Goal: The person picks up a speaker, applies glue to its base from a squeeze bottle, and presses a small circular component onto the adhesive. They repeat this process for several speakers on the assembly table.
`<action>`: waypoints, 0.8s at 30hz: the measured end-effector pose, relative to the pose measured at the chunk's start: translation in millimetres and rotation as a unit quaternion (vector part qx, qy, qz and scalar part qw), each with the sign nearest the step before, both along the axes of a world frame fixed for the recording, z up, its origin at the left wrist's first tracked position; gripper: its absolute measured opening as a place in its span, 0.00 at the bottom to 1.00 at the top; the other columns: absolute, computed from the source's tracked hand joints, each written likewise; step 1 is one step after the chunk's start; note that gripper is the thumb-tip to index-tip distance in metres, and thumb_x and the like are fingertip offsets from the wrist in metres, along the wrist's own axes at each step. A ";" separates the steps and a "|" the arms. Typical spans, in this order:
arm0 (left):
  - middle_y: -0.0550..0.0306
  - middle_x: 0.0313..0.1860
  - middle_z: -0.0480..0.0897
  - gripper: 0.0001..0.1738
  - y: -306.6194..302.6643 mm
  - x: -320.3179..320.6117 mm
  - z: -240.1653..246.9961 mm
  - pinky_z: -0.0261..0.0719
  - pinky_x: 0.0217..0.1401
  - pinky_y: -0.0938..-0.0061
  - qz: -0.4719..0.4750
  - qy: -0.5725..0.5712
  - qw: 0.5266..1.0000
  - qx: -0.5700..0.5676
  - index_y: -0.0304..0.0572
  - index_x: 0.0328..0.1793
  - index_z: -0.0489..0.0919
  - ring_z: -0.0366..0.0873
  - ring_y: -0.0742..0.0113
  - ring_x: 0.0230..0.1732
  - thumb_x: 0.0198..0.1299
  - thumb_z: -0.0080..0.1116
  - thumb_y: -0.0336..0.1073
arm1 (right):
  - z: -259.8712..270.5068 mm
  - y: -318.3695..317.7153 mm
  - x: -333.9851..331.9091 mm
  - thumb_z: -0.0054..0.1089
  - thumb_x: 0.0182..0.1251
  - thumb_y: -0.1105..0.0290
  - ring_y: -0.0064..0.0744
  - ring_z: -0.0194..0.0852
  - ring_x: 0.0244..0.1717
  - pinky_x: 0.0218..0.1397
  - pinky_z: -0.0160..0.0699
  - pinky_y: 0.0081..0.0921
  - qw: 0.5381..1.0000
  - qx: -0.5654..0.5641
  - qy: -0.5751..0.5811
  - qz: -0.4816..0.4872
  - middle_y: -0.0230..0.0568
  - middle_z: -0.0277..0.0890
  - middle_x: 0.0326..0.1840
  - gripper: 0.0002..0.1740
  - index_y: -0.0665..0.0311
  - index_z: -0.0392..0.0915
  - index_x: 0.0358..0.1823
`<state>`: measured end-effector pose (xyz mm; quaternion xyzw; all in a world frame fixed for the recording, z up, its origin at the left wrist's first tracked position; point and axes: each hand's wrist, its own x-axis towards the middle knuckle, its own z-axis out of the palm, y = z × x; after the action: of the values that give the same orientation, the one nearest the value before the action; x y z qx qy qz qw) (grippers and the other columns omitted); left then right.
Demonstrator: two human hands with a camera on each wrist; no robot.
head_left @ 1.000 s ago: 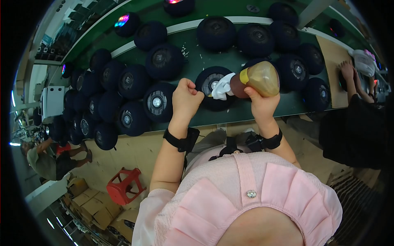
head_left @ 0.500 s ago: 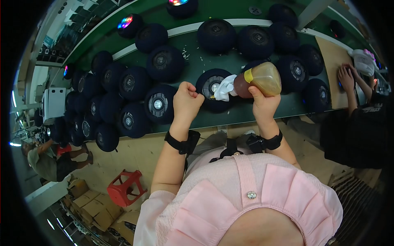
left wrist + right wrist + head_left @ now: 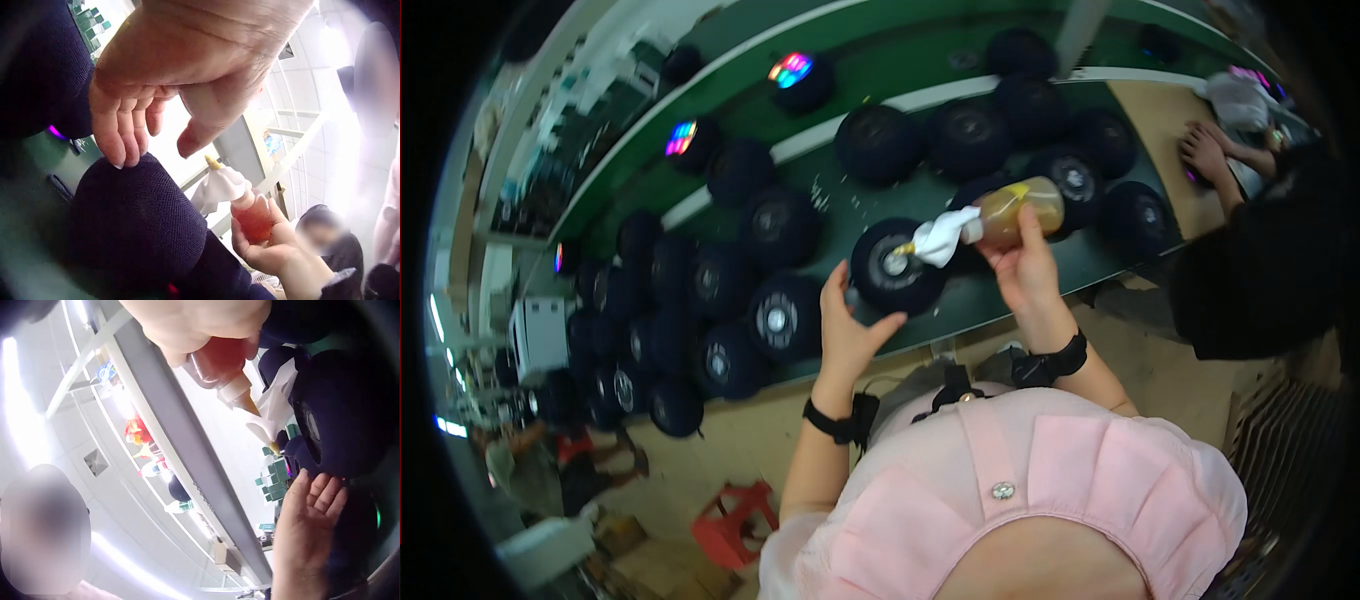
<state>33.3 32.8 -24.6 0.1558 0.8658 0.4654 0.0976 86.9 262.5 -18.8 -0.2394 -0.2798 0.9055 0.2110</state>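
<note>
My right hand (image 3: 1030,272) grips a squeeze bottle (image 3: 1003,215) of amber liquid, tilted with its nozzle to the left. Around the nozzle is wrapped a white tissue (image 3: 943,240), and the yellowish nozzle tip (image 3: 903,249) overlaps the face of a round, dark fabric-covered speaker (image 3: 900,295). My left hand (image 3: 850,340) is at the near left side of this speaker, thumb and fingers spread apart. In the left wrist view, its fingertips (image 3: 132,156) are right at the dark fabric (image 3: 137,219).
Several similar dark speakers (image 3: 775,320) crowd the green bench (image 3: 840,195) on both sides, a few with coloured lights (image 3: 791,69). Another person's hands (image 3: 1208,150) are at a brown board (image 3: 1155,130) on the right. A red stool (image 3: 735,520) stands on the floor behind.
My left hand has gone from curled fingers to spread ones beside the speaker. The right hand still holds the bottle. The head view has shifted, so the bench appears lower and more tilted.
</note>
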 end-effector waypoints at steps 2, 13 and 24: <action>0.41 0.65 0.59 0.57 7.9 0.9 -4.8 0.69 0.57 0.63 0.014 -0.056 0.998 0.023 0.42 0.71 0.50 0.60 0.50 0.64 0.35 0.74 0.39 | 11.7 4.3 8.9 0.50 0.66 0.53 0.35 0.69 0.54 0.55 0.71 0.39 0.999 -0.037 0.000 -0.005 0.41 0.70 0.53 0.24 0.60 0.64 0.56; 0.48 0.53 0.68 0.29 20.7 -5.9 -34.5 0.75 0.51 0.51 0.111 -0.497 0.800 0.319 0.44 0.58 0.61 0.70 0.48 0.54 0.53 0.61 0.39 | 25.4 42.5 70.7 0.52 0.64 0.51 0.34 0.65 0.58 0.58 0.68 0.40 0.997 -0.032 -0.012 -0.069 0.40 0.67 0.55 0.28 0.59 0.61 0.59; 0.55 0.52 0.67 0.26 35.4 -22.3 -47.8 0.64 0.56 0.50 0.184 -0.492 0.790 0.317 0.43 0.54 0.66 0.66 0.54 0.56 0.50 0.62 0.40 | 6.5 60.9 111.8 0.54 0.62 0.48 0.33 0.66 0.55 0.56 0.68 0.36 0.983 -0.051 -0.062 -0.162 0.39 0.68 0.54 0.30 0.58 0.63 0.58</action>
<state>11.0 68.2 -72.4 -0.2343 0.5166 0.7367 0.3680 198.7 323.5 -12.3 -0.3478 -0.2030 0.8559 0.3246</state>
